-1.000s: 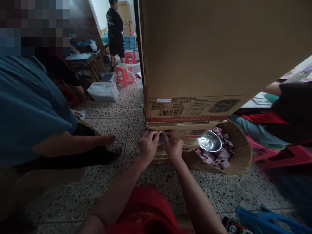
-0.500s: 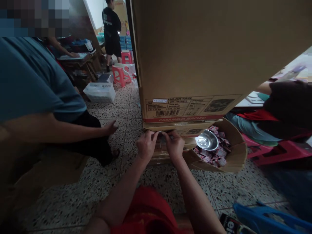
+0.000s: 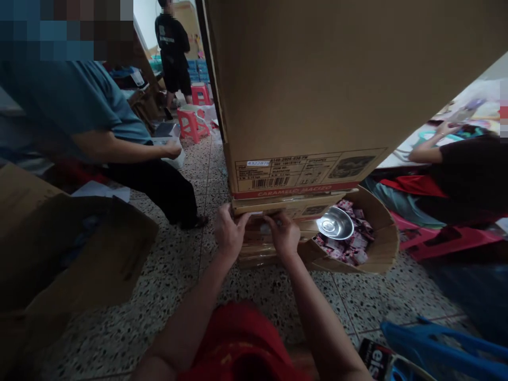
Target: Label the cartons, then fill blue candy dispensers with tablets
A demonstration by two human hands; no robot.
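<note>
A large cardboard box (image 3: 301, 95) with a printed panel and a small white number sticker (image 3: 257, 163) rests on a lower cardboard box (image 3: 293, 207). On the lower box's front edge lies a narrow white label (image 3: 256, 213). My left hand (image 3: 229, 233) is at that box's left corner, its thumb stretched along the label and apart from the fingers. Beside the label's right end, my right hand (image 3: 286, 235) has thumb and fingers pinched together. Whatever it grips is too small to make out. A pale, see-through patch shows between the hands.
Right of the stack, a carton (image 3: 387, 238) holds pink packets (image 3: 359, 248) and a metal bowl (image 3: 336, 223). An open carton (image 3: 135, 259) stands at left, near a person in a teal shirt (image 3: 91, 106). A blue plastic item (image 3: 432, 344) lies lower right. Pink stools (image 3: 192, 124) stand behind.
My left hand has shifted slightly left, its thumb and fingers parting from a pinch. My right hand stays pinched at the lower box. The teal-shirted person has moved farther away, revealing the open carton.
</note>
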